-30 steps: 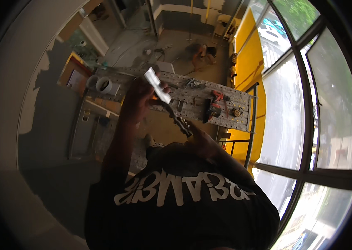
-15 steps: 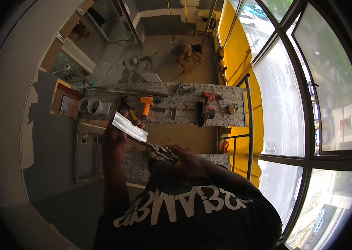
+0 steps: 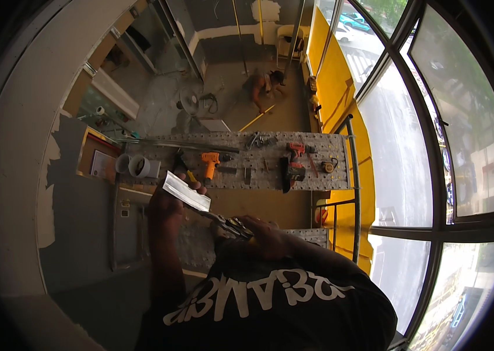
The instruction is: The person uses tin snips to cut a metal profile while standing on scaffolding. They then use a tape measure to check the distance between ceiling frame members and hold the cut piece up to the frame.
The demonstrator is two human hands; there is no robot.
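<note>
My left hand (image 3: 168,202) grips a short piece of shiny metal channel (image 3: 185,191), held level in front of my chest. My right hand (image 3: 257,230) is closed on the handles of metal snips (image 3: 223,222), whose blades meet the right end of the metal piece. Both hands hang over a perforated metal scaffold deck (image 3: 317,175) below, where an orange drill (image 3: 209,162) and a red and black power tool (image 3: 294,167) lie among small hand tools. My dark shirt fills the lower part of the view.
Two white pails (image 3: 135,166) stand at the deck's left end. A yellow guard rail (image 3: 349,193) runs along its right side beside tall windows (image 3: 434,152). Far below, a person (image 3: 264,85) crouches on the floor. A grey patched wall (image 3: 30,175) rises at left.
The view has swung, so the deck now sits higher and more level. My hands with the metal piece and snips have dropped lower and closer to my chest.
</note>
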